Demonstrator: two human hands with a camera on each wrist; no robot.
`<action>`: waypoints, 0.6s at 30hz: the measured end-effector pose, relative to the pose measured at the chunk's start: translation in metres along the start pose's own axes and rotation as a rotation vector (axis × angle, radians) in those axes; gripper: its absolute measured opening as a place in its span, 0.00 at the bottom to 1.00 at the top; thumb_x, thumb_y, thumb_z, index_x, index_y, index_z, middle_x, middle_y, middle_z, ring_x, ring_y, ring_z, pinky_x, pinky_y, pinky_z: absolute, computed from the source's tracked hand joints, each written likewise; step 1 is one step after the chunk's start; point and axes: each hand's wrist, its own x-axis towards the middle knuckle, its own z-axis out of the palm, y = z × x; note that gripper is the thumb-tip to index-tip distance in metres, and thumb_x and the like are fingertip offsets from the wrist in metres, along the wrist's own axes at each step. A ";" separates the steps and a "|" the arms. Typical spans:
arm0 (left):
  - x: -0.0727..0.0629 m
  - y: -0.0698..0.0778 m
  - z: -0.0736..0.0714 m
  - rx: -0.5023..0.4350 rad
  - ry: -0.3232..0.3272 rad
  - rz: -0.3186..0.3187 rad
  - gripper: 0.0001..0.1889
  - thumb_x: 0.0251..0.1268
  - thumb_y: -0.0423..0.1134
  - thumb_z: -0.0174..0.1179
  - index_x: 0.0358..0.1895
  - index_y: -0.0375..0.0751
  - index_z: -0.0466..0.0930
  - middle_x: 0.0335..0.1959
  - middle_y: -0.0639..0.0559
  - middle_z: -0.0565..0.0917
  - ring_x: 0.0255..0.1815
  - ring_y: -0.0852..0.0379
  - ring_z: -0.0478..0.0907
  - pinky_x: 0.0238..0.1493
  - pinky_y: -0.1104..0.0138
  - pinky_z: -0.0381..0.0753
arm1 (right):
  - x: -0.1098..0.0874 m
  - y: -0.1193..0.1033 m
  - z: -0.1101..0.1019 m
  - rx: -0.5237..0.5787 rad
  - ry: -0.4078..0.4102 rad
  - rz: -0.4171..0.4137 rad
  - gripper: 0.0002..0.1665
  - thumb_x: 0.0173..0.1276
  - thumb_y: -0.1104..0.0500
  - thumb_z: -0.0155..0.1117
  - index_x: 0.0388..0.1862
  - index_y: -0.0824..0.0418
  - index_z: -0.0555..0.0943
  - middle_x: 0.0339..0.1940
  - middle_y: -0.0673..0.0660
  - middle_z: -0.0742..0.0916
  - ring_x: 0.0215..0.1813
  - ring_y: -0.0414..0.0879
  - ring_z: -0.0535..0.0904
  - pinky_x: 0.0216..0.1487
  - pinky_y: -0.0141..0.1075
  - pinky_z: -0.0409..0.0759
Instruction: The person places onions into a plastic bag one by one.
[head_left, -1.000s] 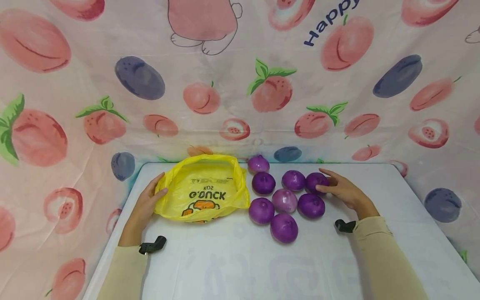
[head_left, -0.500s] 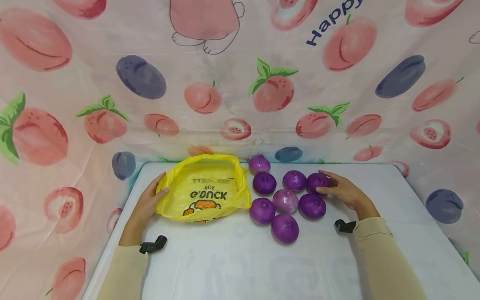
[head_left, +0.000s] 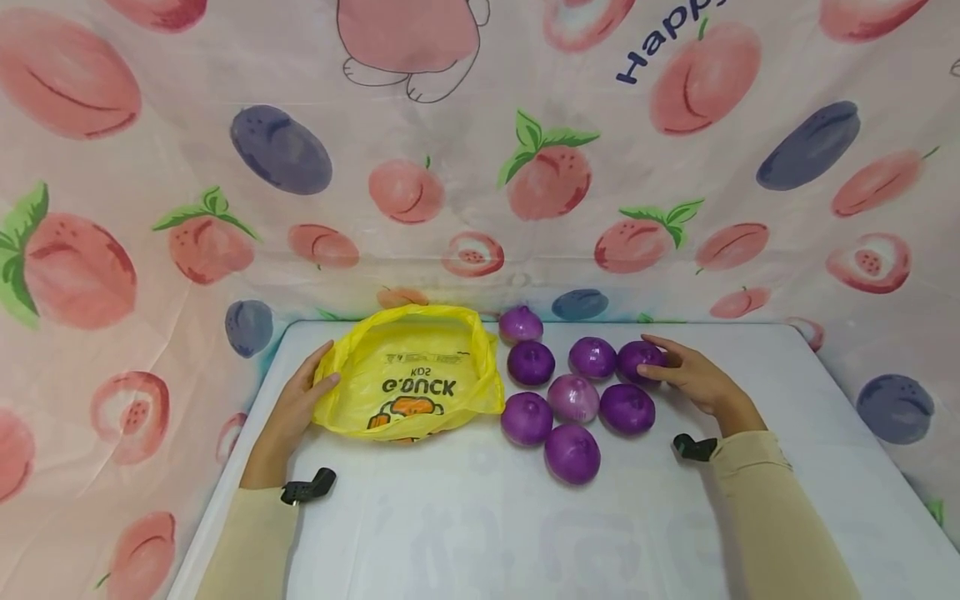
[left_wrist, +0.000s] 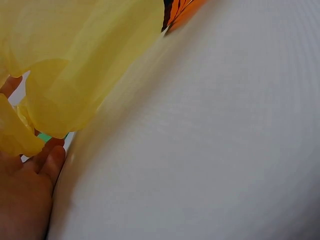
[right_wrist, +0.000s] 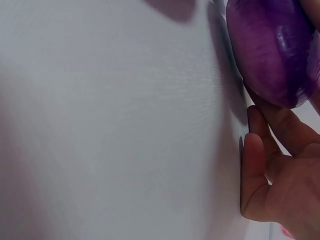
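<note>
The right hand point(head_left: 701, 383) holds a glossy, deep-purple, rounded onion point(head_left: 632, 357) between thumb and fingers, at the right edge of the group; whether it is off the table is hard to tell. The left hand point(head_left: 295, 408) pinches the near-left rim of a thin yellow plastic bag point(head_left: 486, 367) with black lettering and an orange print, its mouth wide and its walls creased and limp. The step in hand appears to be taking hold of the onion while steadying the bag; the next move seems to call for a secure wrap on slick skin and a light hold on flimsy film. Seven other purple onions point(head_left: 573, 398), one paler, sit between, smooth and squat, some with pointed tips, on a matte white-covered table point(head_left: 450, 533).
</note>
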 end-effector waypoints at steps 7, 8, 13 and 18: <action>0.002 -0.002 0.000 -0.016 0.003 -0.008 0.35 0.78 0.45 0.56 0.83 0.60 0.52 0.86 0.52 0.49 0.86 0.46 0.42 0.83 0.44 0.45 | -0.006 -0.001 -0.002 0.156 0.020 0.029 0.46 0.77 0.46 0.61 0.85 0.54 0.51 0.77 0.73 0.64 0.70 0.55 0.69 0.67 0.48 0.74; 0.002 -0.003 -0.001 -0.019 0.001 -0.010 0.35 0.78 0.45 0.56 0.83 0.60 0.52 0.86 0.53 0.49 0.86 0.47 0.42 0.84 0.45 0.45 | -0.008 -0.002 -0.002 0.198 0.026 0.035 0.45 0.78 0.47 0.60 0.85 0.55 0.52 0.75 0.70 0.66 0.66 0.49 0.72 0.64 0.41 0.76; 0.002 -0.004 -0.001 -0.023 0.001 -0.009 0.36 0.78 0.45 0.56 0.83 0.58 0.52 0.86 0.53 0.49 0.86 0.47 0.42 0.84 0.45 0.44 | -0.016 -0.009 -0.002 0.389 0.027 0.038 0.42 0.79 0.49 0.59 0.84 0.53 0.54 0.66 0.52 0.69 0.53 0.29 0.76 0.54 0.26 0.78; 0.001 -0.003 -0.001 -0.019 0.006 -0.019 0.36 0.78 0.46 0.56 0.83 0.60 0.52 0.85 0.54 0.49 0.86 0.47 0.42 0.84 0.45 0.45 | -0.016 -0.025 0.003 0.507 0.048 -0.008 0.40 0.78 0.51 0.60 0.83 0.53 0.57 0.64 0.49 0.70 0.55 0.32 0.80 0.57 0.27 0.81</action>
